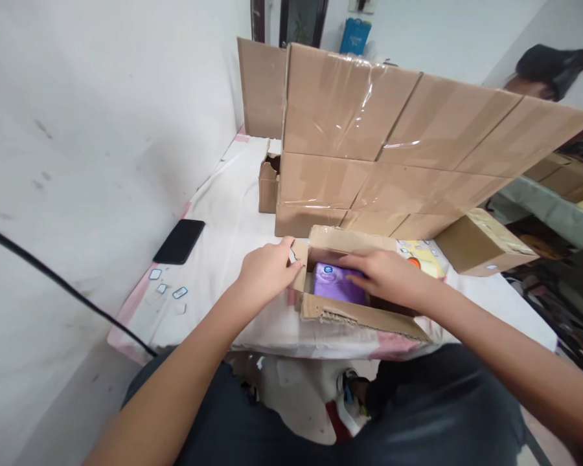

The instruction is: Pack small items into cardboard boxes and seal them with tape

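A small open cardboard box [354, 316] sits at the near edge of the white-covered table [233, 226]. Inside it lies a purple packet [335, 285]. My left hand [267, 272] grips the box's left side flap, fingers curled round the cardboard. My right hand [386, 275] reaches into the box, its fingers lying on top of the purple packet, pressing it down.
A stack of taped cardboard cartons [393, 149] stands right behind the box. A smaller carton [483, 243] lies to the right. A black phone [179, 241] and small stickers [168, 290] lie at the left by the wall. A black cable [53, 278] crosses the wall.
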The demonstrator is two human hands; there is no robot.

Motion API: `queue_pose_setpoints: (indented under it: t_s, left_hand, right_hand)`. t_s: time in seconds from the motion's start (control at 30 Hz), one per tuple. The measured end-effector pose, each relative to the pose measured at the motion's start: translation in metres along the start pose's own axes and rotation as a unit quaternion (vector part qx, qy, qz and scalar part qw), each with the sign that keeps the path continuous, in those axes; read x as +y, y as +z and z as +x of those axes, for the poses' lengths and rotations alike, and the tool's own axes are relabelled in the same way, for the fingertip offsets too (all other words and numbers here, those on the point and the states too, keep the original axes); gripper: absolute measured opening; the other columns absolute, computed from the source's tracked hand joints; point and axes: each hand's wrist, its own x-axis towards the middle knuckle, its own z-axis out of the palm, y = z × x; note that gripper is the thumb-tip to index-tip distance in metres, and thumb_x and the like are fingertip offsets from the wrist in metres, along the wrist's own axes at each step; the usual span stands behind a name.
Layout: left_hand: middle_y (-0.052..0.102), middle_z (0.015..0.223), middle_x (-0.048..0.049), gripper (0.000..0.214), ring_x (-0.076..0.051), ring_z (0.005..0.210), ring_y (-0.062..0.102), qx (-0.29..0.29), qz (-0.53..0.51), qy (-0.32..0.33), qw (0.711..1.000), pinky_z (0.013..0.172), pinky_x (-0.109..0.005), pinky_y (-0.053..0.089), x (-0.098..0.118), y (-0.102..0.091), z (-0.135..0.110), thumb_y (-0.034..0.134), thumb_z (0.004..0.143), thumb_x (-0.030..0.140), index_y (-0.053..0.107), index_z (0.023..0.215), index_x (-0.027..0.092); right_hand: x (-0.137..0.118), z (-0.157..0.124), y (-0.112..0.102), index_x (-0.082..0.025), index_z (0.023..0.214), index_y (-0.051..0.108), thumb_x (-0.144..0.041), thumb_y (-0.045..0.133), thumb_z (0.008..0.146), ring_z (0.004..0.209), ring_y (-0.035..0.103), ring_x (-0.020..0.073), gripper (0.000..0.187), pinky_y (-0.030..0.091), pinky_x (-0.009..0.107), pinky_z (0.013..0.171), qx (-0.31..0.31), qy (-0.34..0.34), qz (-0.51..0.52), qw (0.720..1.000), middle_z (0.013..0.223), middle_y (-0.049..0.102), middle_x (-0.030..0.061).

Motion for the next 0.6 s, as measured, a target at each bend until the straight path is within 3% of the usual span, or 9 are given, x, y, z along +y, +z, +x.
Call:
queue_pose_setpoints:
  t_s: [0.07, 0.1, 0.17, 0.23, 0.3, 0.37, 0.47, 0.6]
  left_hand:
    - [0.070, 0.081, -0.0049, 0.029, -0.026, 0.070, 0.063, 0.007, -0.051, 0.027, 0.998, 0.066, -0.034, 0.041, 0.002, -0.003, -0.002, 0.063, 0.086, 0.043, 0.065, 0.110, 0.028]
    - [0.070, 0.082, -0.0041, 0.027, -0.025, 0.070, 0.062, 0.000, -0.081, 0.044, 0.996, 0.066, -0.033, 0.041, 0.003, -0.003, -0.003, 0.059, 0.089, 0.047, 0.066, 0.106, 0.028]
    - [0.070, 0.084, -0.0033, 0.032, -0.023, 0.073, 0.062, -0.023, -0.145, 0.070, 0.987, 0.067, -0.033, 0.042, 0.004, -0.003, -0.003, 0.047, 0.095, 0.051, 0.068, 0.096, 0.027]
    - [0.070, 0.087, -0.0031, 0.039, -0.021, 0.074, 0.062, -0.041, -0.216, 0.067, 0.973, 0.069, -0.033, 0.044, 0.004, 0.002, 0.000, 0.037, 0.099, 0.049, 0.069, 0.093, 0.026]
    - [0.070, 0.086, -0.0033, 0.041, -0.019, 0.069, 0.061, -0.051, -0.291, 0.036, 0.955, 0.068, -0.033, 0.045, 0.001, 0.009, 0.005, 0.033, 0.100, 0.043, 0.069, 0.101, 0.024]
    - [0.069, 0.081, -0.0030, 0.038, -0.017, 0.064, 0.059, -0.061, -0.335, 0.009, 0.940, 0.064, -0.032, 0.045, -0.001, 0.017, 0.010, 0.035, 0.098, 0.039, 0.067, 0.108, 0.022]
    - [0.065, 0.080, -0.0006, 0.026, -0.015, 0.067, 0.059, -0.073, -0.325, 0.011, 0.943, 0.067, -0.030, 0.046, -0.002, 0.027, 0.015, 0.053, 0.091, 0.036, 0.064, 0.110, 0.022]
    - [0.051, 0.080, 0.0038, 0.027, -0.012, 0.069, 0.052, -0.049, -0.264, 0.019, 0.963, 0.067, -0.027, 0.043, -0.003, 0.038, 0.016, 0.064, 0.086, 0.033, 0.060, 0.110, 0.025]
  right_hand:
    - [0.008, -0.024, -0.006, -0.023, 0.110, 0.069, -0.029, 0.057, 0.096, 0.093, 0.069, 0.0240, 0.019, 0.052, 0.035, 0.081, 0.191, 0.053, 0.057, 0.978, 0.104, 0.073, 0.0081]
    - [0.014, -0.036, -0.002, -0.023, 0.105, 0.069, -0.030, 0.057, 0.096, 0.089, 0.069, 0.0231, 0.016, 0.052, 0.035, 0.080, 0.290, 0.094, 0.093, 0.948, 0.099, 0.073, 0.0082]
    - [0.028, -0.054, 0.018, -0.023, 0.095, 0.068, -0.031, 0.059, 0.095, 0.081, 0.067, 0.0217, 0.012, 0.052, 0.035, 0.076, 0.451, 0.179, 0.179, 0.856, 0.090, 0.071, 0.0077]
    - [0.042, -0.064, 0.047, -0.022, 0.091, 0.065, -0.033, 0.059, 0.094, 0.082, 0.066, 0.0218, 0.012, 0.053, 0.038, 0.077, 0.532, 0.222, 0.283, 0.767, 0.088, 0.069, 0.0065]
    - [0.053, -0.068, 0.075, -0.023, 0.091, 0.062, -0.036, 0.060, 0.091, 0.086, 0.067, 0.0223, 0.013, 0.055, 0.040, 0.078, 0.537, 0.220, 0.390, 0.714, 0.092, 0.068, 0.0051]
    - [0.061, -0.070, 0.091, -0.024, 0.094, 0.062, -0.037, 0.061, 0.089, 0.090, 0.067, 0.0224, 0.014, 0.055, 0.040, 0.077, 0.504, 0.196, 0.482, 0.689, 0.097, 0.068, 0.0046]
    - [0.071, -0.073, 0.095, -0.024, 0.094, 0.066, -0.038, 0.064, 0.087, 0.091, 0.068, 0.0214, 0.015, 0.056, 0.036, 0.075, 0.482, 0.173, 0.564, 0.648, 0.098, 0.068, 0.0048]
    - [0.082, -0.078, 0.097, -0.023, 0.087, 0.067, -0.041, 0.063, 0.087, 0.079, 0.067, 0.0193, 0.018, 0.055, 0.032, 0.065, 0.458, 0.225, 0.635, 0.580, 0.088, 0.067, 0.0037]
